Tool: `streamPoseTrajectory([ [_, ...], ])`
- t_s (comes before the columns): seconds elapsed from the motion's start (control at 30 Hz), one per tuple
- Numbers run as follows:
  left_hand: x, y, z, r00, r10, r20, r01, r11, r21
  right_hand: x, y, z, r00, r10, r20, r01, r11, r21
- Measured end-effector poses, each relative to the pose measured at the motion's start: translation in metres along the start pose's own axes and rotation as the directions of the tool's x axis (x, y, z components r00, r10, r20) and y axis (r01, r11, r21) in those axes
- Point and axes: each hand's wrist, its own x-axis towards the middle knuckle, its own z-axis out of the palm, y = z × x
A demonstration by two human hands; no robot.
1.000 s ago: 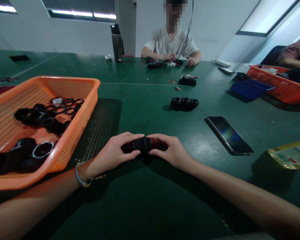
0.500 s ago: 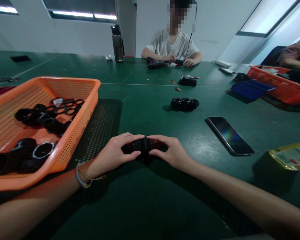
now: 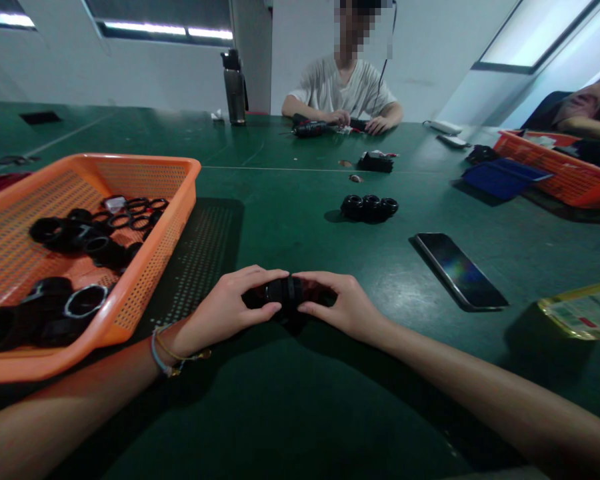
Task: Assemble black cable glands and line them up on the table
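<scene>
Between my two hands, low over the green table, is a black cylindrical part with a raised ring around it. My left hand has its thumb and fingers closed on the left side of the part. From the right, my right hand pinches the same part near the ring. Fingers and shadow hide its ends, so I cannot tell its exact kind. Beyond my hands stands a row of several shiny black ring-topped pieces.
At left, an orange basket holds black tubular fittings and rings. On the right lie a phone and a yellow-edged package. Farther off are a blue tray, a drill, a bottle and a seated person.
</scene>
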Motion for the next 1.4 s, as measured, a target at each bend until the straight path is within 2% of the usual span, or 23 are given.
streamPoseTrajectory([
  [0.17,-0.0002,-0.0003,-0.0003,1.000,0.000,0.009,0.000,1.000,0.000,-0.0005,0.0008,0.0001,0.998,-0.065,-0.023,0.064,0.998,-0.023],
  [0.33,-0.0005,-0.0016,0.0009,1.000,-0.004,0.018,0.004,1.000,-0.008,-0.0018,0.0022,0.0025,0.999,0.003,-0.052,0.000,0.999,0.054],
  [0.43,0.0001,-0.0019,0.0011,1.000,-0.006,0.018,0.006,1.000,-0.006,-0.0021,0.0026,0.0028,0.999,-0.004,-0.041,0.007,0.997,0.080],
  [0.97,0.0009,-0.0009,0.0001,1.000,-0.021,0.012,0.021,1.000,0.004,-0.0009,0.0003,0.0014,0.999,0.014,-0.031,-0.012,0.999,0.050],
  [1.2,0.0021,-0.0013,-0.0013,0.999,-0.033,0.026,0.034,0.999,-0.013,-0.0020,0.0031,0.0011,0.996,-0.059,-0.059,0.060,0.998,0.017],
  [1.4,0.0023,-0.0012,-0.0010,0.999,-0.027,0.034,0.027,0.999,-0.018,-0.0014,0.0016,0.0017,0.998,-0.027,-0.058,0.029,0.999,0.029],
])
